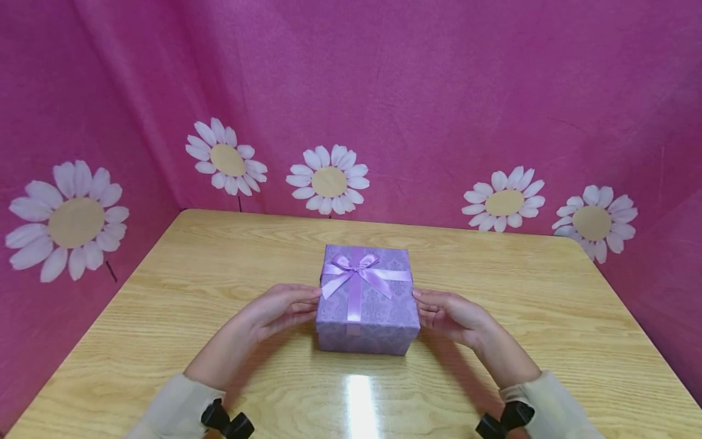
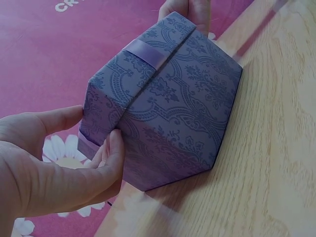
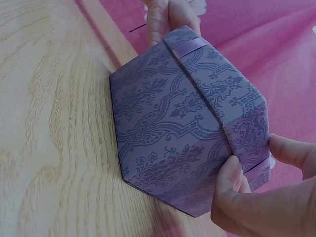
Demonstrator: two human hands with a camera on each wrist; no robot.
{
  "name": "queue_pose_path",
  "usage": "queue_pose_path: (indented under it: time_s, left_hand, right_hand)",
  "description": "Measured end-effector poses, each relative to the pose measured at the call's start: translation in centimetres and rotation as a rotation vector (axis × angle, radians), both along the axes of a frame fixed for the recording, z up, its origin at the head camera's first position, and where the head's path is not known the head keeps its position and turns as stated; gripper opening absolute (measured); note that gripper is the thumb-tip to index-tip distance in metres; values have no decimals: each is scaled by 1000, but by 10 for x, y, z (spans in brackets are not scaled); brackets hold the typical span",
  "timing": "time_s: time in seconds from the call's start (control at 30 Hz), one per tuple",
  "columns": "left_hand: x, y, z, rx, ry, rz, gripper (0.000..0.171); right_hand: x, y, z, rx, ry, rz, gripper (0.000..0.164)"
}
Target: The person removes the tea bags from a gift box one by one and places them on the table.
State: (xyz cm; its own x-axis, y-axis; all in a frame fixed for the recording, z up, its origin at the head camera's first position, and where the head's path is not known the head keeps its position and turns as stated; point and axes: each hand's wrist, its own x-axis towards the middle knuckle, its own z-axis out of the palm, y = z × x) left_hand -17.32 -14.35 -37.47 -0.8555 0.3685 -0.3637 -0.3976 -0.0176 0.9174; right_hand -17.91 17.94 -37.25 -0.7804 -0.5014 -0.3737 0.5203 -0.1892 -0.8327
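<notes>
Magenta fabric backdrop [image 1: 417,85] hangs behind and to both sides of the work, printed with 5 white-petalled daisies with tan centres [image 1: 329,182]; the left wrist view also catches some white lettering [image 2: 65,4], cut off by the frame. Before it stands a pale wood-grained table with rounded far corners [image 1: 230,256], carrying a bright streak of reflected light [image 1: 361,405] near the front edge.

At the middle of this table sits a square lilac cardboard gift box with a darker damask pattern [image 1: 362,341], upright, its base on the wood. Its matching lilac lid [image 1: 378,308] is on, crossed by a shiny lilac satin ribbon tied in a bow [image 1: 359,272] (the knot lies toward the far side of the top).

Left hand [image 1: 281,308] and right hand [image 1: 452,317] hold opposite sides of the lid. Each pinches the lid's side wall, thumb at the upper edge and fingertips at the lower rim, beside the seam.

Both wrists come out of 2 cream sleeves [image 1: 172,411], each with a small black device [image 1: 227,422] at the cuff.
</notes>
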Motion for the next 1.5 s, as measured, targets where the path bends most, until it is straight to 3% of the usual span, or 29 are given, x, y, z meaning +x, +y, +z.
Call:
queue_pose_path:
  time_s: [0.3, 0.7, 1.13, 1.5]
  left_hand:
    - [2, 2, 6, 14, 4, 18, 44]
    - [2, 3, 14, -54, 41, 7, 43]
    - [-4, 2, 37, -96, 41, -2, 47]
    - [-10, 5, 49, -130, 27, -2, 51]
  right_hand:
    - [0, 1, 4, -2, 2, 8, 11]
    - [3, 2, 13, -21, 0, 5, 17]
    - [1, 1, 30, -23, 27, -30, 15]
    - [-2, 4, 43, -60, 24, -23, 21]
